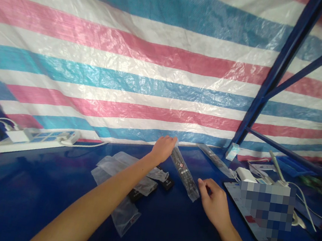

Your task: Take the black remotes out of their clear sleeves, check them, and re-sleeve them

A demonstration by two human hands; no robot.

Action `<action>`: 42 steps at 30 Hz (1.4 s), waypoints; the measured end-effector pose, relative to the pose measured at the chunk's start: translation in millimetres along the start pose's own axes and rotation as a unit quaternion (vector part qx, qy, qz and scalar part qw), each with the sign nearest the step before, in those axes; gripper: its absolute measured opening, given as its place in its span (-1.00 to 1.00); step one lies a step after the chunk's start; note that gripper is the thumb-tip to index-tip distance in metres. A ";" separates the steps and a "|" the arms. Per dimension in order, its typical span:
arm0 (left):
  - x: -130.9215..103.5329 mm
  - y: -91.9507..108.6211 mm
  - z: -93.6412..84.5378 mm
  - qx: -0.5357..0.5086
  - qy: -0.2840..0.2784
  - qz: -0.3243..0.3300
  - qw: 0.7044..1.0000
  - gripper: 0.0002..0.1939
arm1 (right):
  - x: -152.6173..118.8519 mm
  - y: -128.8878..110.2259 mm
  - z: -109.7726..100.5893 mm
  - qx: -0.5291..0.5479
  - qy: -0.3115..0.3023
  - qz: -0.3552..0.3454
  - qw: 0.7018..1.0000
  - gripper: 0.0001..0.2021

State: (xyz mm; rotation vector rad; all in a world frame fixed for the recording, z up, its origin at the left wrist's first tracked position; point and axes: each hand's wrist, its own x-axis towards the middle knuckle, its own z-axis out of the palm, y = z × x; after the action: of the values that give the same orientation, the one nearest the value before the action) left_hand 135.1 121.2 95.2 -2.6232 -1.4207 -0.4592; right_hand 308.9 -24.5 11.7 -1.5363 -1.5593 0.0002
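A black remote control (182, 168) in a clear plastic bag slants across the blue tabletop. The fingers of my left hand (163, 149) are closed on the bag's far end. Beside its near end is my right hand (215, 204), fingers curled in and thumb close to the bag; no held object shows in it. Under and beside my left forearm lie several frosted plastic bags (125, 215), with black remote-like pieces (167, 184) partly showing. Farther back on the right lies another bagged remote control (215, 160).
A white power strip (38, 143) with plugs and cables stands at the left. To the right are a tablet-like screen (241, 207), partly blurred out, a white charger (245, 174), cables and a small box (232, 151). Behind them rise a blue frame (269, 88) and striped sheeting (155, 76).
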 end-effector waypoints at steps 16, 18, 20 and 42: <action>-2.3 22.7 -111.5 -0.129 0.170 0.045 0.976 -0.81 | 1.7 4.2 3.0 -0.049 -0.094 0.023 0.994 -0.57; -4.1 24.5 -118.1 -0.139 0.173 0.056 0.974 -0.81 | 2.9 5.7 5.1 -0.053 -0.120 0.017 0.991 -0.61; -7.4 25.6 -124.5 -0.149 0.179 0.063 0.970 -0.82 | 3.9 5.6 6.2 -0.052 -0.137 0.014 0.989 -0.66; -65.0 -108.3 -15.2 -0.379 0.106 -0.234 0.889 -0.77 | 31.0 -20.6 11.4 -0.198 -0.187 0.065 0.960 -0.77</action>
State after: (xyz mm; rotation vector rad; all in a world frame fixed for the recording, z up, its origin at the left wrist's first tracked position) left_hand 8.3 125.3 84.8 -2.5390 -2.1141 -1.5913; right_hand 292.2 2.0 34.8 -2.0446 -1.8259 0.0596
